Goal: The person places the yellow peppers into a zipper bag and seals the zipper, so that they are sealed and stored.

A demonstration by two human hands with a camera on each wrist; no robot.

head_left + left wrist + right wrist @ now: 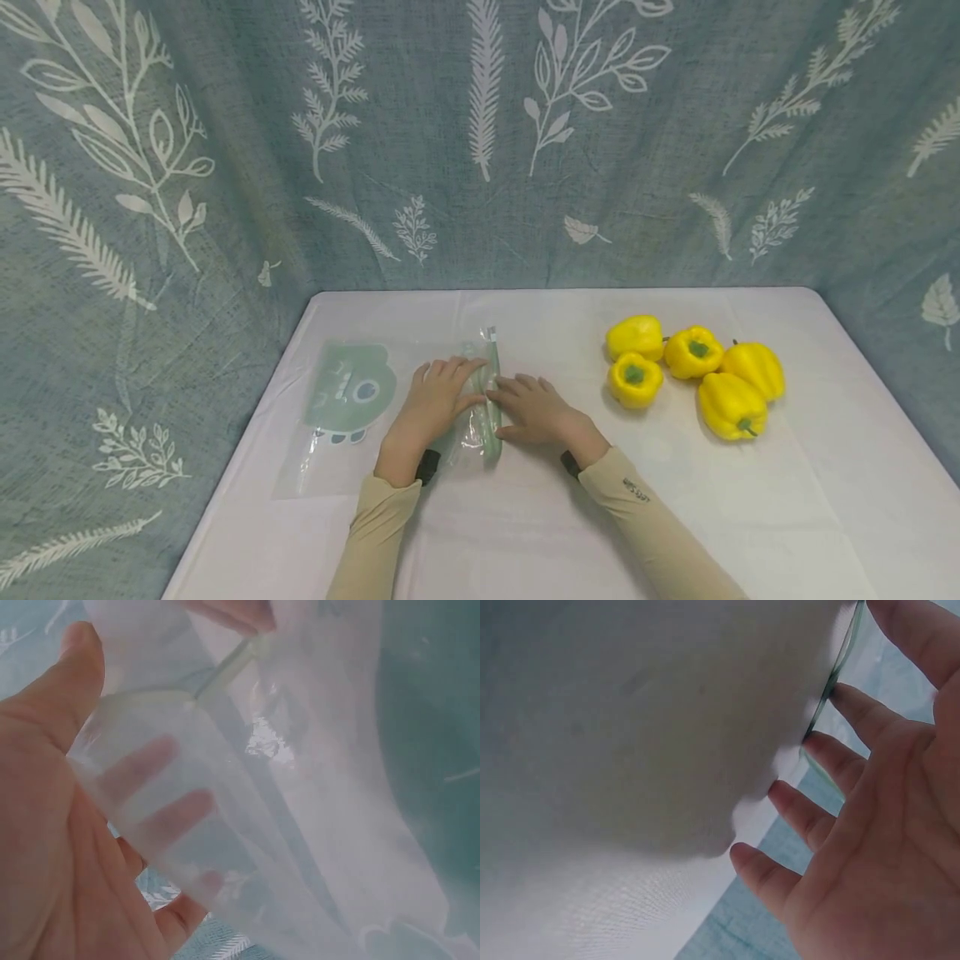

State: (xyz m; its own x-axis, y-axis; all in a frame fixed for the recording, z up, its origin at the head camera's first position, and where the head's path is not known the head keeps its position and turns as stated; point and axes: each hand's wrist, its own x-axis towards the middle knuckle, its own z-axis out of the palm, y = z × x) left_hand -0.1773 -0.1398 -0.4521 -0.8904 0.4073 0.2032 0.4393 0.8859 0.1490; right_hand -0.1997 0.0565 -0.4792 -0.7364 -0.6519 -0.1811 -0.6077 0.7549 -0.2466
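Note:
A clear plastic zip bag (pixel 288 479) with a green cartoon print (pixel 345 383) lies flat on the table. Its green-edged mouth (pixel 492 421) faces right. Across the bag's right part lies my left hand (pixel 431 404), thumb and index fingertips at the green strip. In the left wrist view, some fingers (pixel 180 817) show through the film and the thumb stands apart from them. My right hand (pixel 536 408) meets the mouth from the other side. Its fairly straight, spread fingers (pixel 802 814) have tips along the green edge (pixel 832 682) in the right wrist view.
Several yellow bell peppers (pixel 733 406) sit grouped on the right of the white-covered table (pixel 525 533). A blue-green curtain (pixel 450 225) with white leaf prints stands behind the table and along its sides.

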